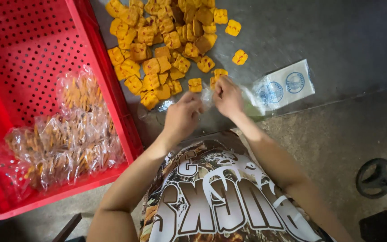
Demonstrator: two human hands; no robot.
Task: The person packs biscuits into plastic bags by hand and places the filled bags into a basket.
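Note:
My left hand and my right hand meet at the near edge of a grey metal table. Both pinch a small clear plastic bag stretched between them. A pile of square orange-yellow biscuits lies just beyond my hands, the nearest biscuit almost touching my fingers. What is inside the bag is hidden by my fingers.
A red perforated crate stands at the left with several filled clear bags of biscuits in it. A stack of empty printed clear bags lies to the right of my hands. A dark wheel sits on the floor at lower right.

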